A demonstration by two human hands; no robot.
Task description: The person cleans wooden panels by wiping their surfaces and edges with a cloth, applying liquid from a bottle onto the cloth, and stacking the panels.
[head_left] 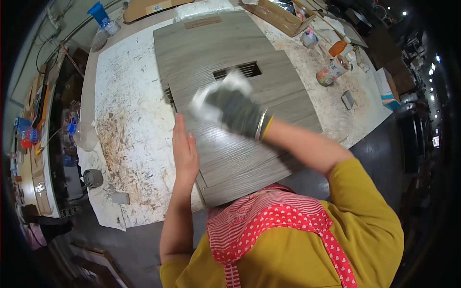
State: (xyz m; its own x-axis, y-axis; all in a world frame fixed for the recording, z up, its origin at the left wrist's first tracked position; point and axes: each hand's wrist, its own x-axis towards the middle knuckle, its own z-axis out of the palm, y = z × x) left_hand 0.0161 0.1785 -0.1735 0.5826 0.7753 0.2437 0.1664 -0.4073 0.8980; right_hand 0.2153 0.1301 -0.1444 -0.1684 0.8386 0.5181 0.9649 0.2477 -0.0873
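A grey wood-grain panel [249, 158] lies on the table, with a dark slatted vent opening [250, 70] cut into it. It rests on another grey panel [211, 36], which shows beyond its far edge. My left hand [185, 156] is bare and open, its fingers stretched along the panel's left edge. In a dark work glove, my right hand [237, 114] is closed on a white cloth [204, 106], pressed to the panel just on the near side of the vent. Motion smears the glove and cloth, and the gloved fingertips are hard to make out.
White stained sheeting [129, 96] covers the table. On the right are a drink bottle [331, 71], an orange-capped bottle [338, 47], a small grey block [347, 100] and a cardboard box [281, 17]. A tape roll [92, 178] and grey block [120, 198] lie at near left.
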